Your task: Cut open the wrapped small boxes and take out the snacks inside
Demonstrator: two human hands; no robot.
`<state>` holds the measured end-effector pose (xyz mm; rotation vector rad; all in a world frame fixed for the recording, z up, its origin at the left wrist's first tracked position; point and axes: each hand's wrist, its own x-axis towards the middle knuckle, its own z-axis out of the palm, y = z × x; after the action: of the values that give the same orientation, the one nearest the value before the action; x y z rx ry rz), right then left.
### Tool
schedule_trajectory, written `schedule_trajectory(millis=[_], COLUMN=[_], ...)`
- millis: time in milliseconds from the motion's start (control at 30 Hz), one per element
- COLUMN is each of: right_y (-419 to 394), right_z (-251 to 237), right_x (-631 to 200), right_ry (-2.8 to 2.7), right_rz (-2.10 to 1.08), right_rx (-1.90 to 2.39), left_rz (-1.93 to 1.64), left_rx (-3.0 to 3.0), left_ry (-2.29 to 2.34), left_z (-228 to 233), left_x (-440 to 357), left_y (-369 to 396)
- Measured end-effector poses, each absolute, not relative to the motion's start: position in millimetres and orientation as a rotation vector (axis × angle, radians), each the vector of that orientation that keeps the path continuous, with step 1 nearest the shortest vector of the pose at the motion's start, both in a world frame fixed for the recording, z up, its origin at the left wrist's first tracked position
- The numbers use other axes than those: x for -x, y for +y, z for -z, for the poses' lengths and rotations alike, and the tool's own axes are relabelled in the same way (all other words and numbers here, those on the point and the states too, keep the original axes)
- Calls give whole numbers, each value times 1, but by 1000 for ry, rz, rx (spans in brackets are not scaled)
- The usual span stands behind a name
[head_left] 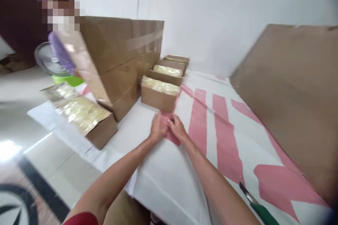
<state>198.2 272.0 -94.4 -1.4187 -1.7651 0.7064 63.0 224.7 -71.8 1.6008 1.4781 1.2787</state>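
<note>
Matt brown cardboard boxes [158, 98] rest on a smooth, glossy white-and-pink sheet [185, 168].

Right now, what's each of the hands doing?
Left hand: open, empty, resting on the white-and-pink table cover.
Right hand: open, empty, on the same cover beside it.

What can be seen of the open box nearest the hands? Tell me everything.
The open box is a small brown cardboard carton, upright on the white sheet with pink stripes. Its top is open, showing a clear plastic bag of pale yellowish contents, filled to the brim. It is the front one of a row of similar boxes running back toward the wall, beside a stack of large taped cartons. The left hand and right hand lie just before it, not clearly touching it.
</note>
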Motion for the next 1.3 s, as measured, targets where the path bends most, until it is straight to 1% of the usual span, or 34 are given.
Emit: schedule_trajectory(millis=[133, 200, 233, 267, 333, 400, 433, 467, 533, 633, 700, 767, 867, 1000, 1100, 1200, 1300], right_y=[224, 204, 195, 187, 174, 166, 165, 164, 168, 178, 181, 176, 157, 118, 88, 60, 35], right_z=[101, 99, 97, 94, 87, 79, 74, 69, 60, 50, 45, 42, 40, 39, 33, 25, 20], right_x=[-197, -195, -193, -188, -171, -143, -125, -104, -61, -2, 23, 32, 9, -75, -152, -219, -265], right_ry=[-1855, -1868, -1869, -1871, -1884, -1888, -1869, -1836, -1742, -1693, -1693, -1693, -1685, -1651, -1580, -1470, -1386], right_rz=[-713, -692, -682, -677, -692, -789, -881, -989, -1206, -1317, -1332, -1335, -1315, -1255, -1136, -965, -855], right_rx=[1290, 1247, 1229, 1212, 1173, 1130, 1108, 1088, 1048, 995, 949, 906, 891, 934, 1034, 1195, 1389], left_rz=[-1074, -969, -1026, -1173, -1574, -1884, -1956, -1971, -1990, -1905, -1895, -1927, -1907, -1729, -1574, -1476, -1444], left_rx=[-1817, -2049, -2138, -2174, -2120, -1794, -1550, -1338, -1079, -1007, -1028, -1028, -1077, -1321, -1492, -1644, -1789], left_ry=[1298, 1044, 961, 977, 1299, 1855, 2068, 2178, 2226, 2137, 2126, 2163, 2199, 2044, 1853, 1689, 1538], left_z=[58, 42, 33, 23, 3, -14, -20, -24, -24, -12, -3, 5, 10, 13, 13, 13, 12], left_x=[-56, -29, -8, 18, 81, 149, 182, 210, 252, 275, 271, 260, 234, 180, 126, 72, 28], left_y=[130, 84, 64, 48, 29, 29, 35, 44, 68, 102, 113, 111, 86, 31, -6, -28, -38])
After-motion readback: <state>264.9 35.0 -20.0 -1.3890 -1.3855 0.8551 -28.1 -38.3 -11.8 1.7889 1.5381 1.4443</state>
